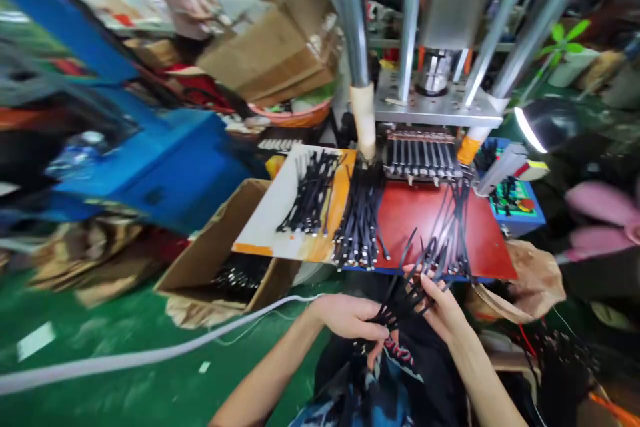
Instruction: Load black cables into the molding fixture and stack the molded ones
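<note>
A loose bundle of thin black cable-like strips [403, 303] spans the space between my hands, above my lap. My left hand [347, 319] is closed around the bundle's lower end, thumb on top. At the upper end my right hand [440, 300] grips the same strips with thumb and fingers; some fan out past it. More strips [453, 227] lie on the red board [407, 213] just beyond my right hand. A dense pile of strips with pale ends [357, 220] is left of that board, and another pile [313, 193] rests on the white and orange board [263, 223].
A press machine with metal columns [356, 27] stands behind the boards, a row of strips in its fixture [423, 153]. An open cardboard box [200, 263] holds dark pieces at left. A lamp [547, 125] and pink fan [605, 217] are at right. Another person [183, 3] stands far back.
</note>
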`<state>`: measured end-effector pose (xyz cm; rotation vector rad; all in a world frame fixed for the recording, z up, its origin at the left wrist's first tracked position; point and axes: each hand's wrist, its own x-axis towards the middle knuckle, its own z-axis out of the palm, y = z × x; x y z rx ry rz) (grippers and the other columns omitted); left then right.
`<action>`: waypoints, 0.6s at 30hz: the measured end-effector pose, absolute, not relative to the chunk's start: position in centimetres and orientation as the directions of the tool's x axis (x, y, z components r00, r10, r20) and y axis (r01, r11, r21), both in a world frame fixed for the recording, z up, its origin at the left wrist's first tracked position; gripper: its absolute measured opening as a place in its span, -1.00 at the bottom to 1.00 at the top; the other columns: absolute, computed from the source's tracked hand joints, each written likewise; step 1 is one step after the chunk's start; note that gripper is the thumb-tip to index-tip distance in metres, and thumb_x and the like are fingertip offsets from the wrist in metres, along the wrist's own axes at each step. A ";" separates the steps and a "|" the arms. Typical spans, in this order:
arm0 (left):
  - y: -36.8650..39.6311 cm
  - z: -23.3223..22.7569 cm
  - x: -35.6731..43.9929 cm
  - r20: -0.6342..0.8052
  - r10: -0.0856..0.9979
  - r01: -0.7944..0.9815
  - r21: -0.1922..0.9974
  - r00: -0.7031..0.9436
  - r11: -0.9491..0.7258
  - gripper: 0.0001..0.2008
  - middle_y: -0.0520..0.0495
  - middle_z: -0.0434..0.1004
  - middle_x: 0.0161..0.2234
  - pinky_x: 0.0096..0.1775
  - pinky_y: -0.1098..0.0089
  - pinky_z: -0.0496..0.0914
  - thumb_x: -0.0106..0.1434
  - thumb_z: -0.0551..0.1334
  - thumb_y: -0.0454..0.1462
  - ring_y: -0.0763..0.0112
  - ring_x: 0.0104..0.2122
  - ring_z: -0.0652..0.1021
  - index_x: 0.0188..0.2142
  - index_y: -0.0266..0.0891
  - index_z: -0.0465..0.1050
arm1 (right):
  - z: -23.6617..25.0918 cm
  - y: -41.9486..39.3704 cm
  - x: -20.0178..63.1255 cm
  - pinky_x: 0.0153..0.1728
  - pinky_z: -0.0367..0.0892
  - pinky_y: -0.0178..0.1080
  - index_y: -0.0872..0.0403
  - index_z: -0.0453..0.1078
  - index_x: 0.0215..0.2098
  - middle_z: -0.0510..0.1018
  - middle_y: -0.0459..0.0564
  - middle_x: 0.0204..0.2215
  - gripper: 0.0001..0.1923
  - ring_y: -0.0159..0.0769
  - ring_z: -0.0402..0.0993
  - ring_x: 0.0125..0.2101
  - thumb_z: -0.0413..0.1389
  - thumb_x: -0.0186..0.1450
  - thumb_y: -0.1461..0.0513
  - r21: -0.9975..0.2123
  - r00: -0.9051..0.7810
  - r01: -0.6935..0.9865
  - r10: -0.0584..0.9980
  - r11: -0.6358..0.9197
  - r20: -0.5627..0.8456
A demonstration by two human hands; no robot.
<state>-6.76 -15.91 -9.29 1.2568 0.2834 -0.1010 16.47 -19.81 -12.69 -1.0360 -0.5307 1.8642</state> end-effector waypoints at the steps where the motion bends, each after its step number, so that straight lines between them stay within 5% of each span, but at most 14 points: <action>1: -16.4 -9.4 -8.4 -0.282 0.188 0.209 0.920 0.941 0.331 -0.42 -0.08 0.67 -0.45 -0.40 0.39 0.49 0.35 0.23 0.27 0.33 -0.50 0.60 -0.36 -0.18 0.62 | -12.0 -18.4 15.5 -0.48 0.23 -0.41 -0.04 0.70 -0.12 0.59 -0.07 -0.36 -0.51 -0.44 0.39 -0.44 0.50 0.10 -0.11 -0.742 -0.264 -0.430 0.857 -0.515 -0.442; 5: -19.1 -9.4 -14.3 -0.251 0.700 -0.012 0.938 0.669 0.348 -0.58 -0.11 0.70 -0.27 -0.53 0.49 0.32 0.42 0.31 0.09 0.47 -0.54 0.57 -0.05 -0.22 0.57 | -8.5 -12.0 11.1 -0.51 0.19 -0.38 0.02 0.70 -0.14 0.65 -0.01 -0.29 -0.52 -0.40 0.42 -0.43 0.43 0.18 -0.14 -0.899 -0.408 -0.158 0.856 -0.409 -0.318; 8: -19.9 -9.2 -16.8 -0.175 0.936 -0.228 0.941 0.305 0.250 -0.62 -0.19 0.68 -0.19 -0.45 0.48 0.40 0.40 0.37 -0.01 0.37 -0.37 0.65 -0.02 -0.28 0.55 | -6.0 -5.7 6.3 -0.57 0.10 -0.36 0.05 0.69 -0.18 0.66 0.02 -0.25 -0.49 -0.42 0.36 -0.46 0.38 0.20 -0.18 -0.979 -0.550 -0.052 0.824 -0.198 -0.138; 12: -17.1 -8.8 -18.0 -0.133 0.991 -0.350 0.929 -0.024 0.117 -0.55 -0.22 0.67 -0.04 -0.35 0.48 0.47 0.38 0.39 -0.04 0.34 -0.25 0.68 0.12 -0.24 0.48 | -4.0 3.0 -0.8 -0.61 0.03 -0.37 0.09 0.64 -0.18 0.63 0.01 -0.27 -0.38 -0.47 0.27 -0.51 0.39 0.11 -0.24 -0.997 -0.618 -0.001 0.784 -0.075 -0.058; 18: -13.3 -8.8 -17.6 -0.167 0.921 -0.281 0.957 -0.353 0.066 -0.30 -0.26 0.57 0.13 -0.44 0.47 0.45 0.29 0.46 -0.12 0.19 -0.18 0.74 0.37 -0.13 0.34 | -5.1 6.6 -1.1 -0.46 0.32 -0.31 0.12 0.47 -0.15 0.56 -0.01 -0.37 -0.44 -0.35 0.42 -0.43 0.29 0.25 -0.19 -0.981 -0.416 0.191 0.907 0.025 -0.058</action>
